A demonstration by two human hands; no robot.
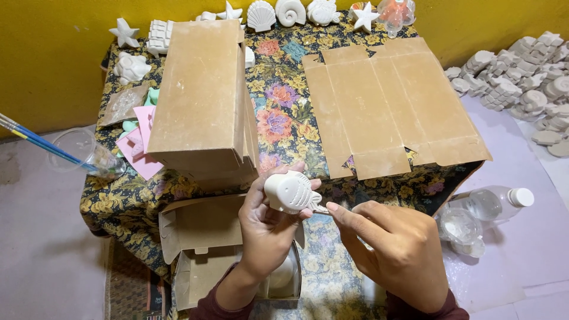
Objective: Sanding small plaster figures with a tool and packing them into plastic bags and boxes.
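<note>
A clear plastic cup [83,151] holding paintbrushes [35,140] is seen at the far left, at about 9 o'clock from the centre of the view. Beside it, pink paper pieces [139,148] are laid on the floral tablecloth [284,112], partly covered by a stack of folded cardboard boxes [201,95]. An open cardboard box [201,249] is positioned below the stack, at 7 o'clock.

A white plaster fish figure [290,191] is held just below centre, above the table's near edge. The left hand [269,228] is closed around it: the thumb is pressed to the near side and the fingertips are curled over the top and tail end. At 3 o'clock from the fish, the right hand [397,249] is pinched, index finger and thumb extended toward the fish's tail; a thin object appears to be gripped between them, but its kind cannot be told.

A flattened cardboard sheet [391,106] is spread at 1 o'clock. White plaster shells and stars [290,13] are lined along the yellow wall at 12 o'clock. A clear plastic bottle [492,201] is laid at 3 o'clock, and a heap of white plaster casts [521,77] is piled at 2 o'clock
</note>
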